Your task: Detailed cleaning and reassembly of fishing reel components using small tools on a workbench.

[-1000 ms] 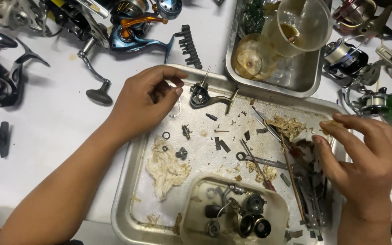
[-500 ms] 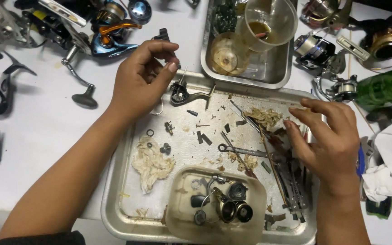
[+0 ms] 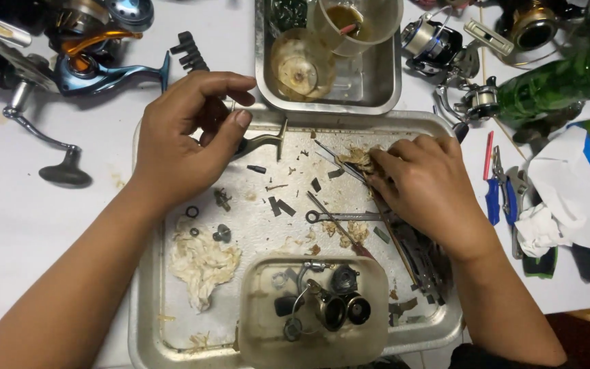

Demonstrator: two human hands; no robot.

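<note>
Up at the far left corner of the big metal tray (image 3: 146, 321), the left hand (image 3: 179, 137) has its grip pinched together on a small dark reel part (image 3: 262, 142) that rests on the tray's rim. Across the tray, the right hand (image 3: 426, 188) presses its curled fingers onto a greasy wad (image 3: 356, 157) and thin tools (image 3: 339, 164); whether that grip is clamped on anything cannot be told. Between the hands lie small dark pieces and a slim wrench (image 3: 339, 217). Nearer the person sits a clear tub (image 3: 254, 328) of reel parts, beside a crumpled rag (image 3: 203, 263). On the white surface (image 3: 22, 219), a blue reel (image 3: 93, 65) lies at far left.
</note>
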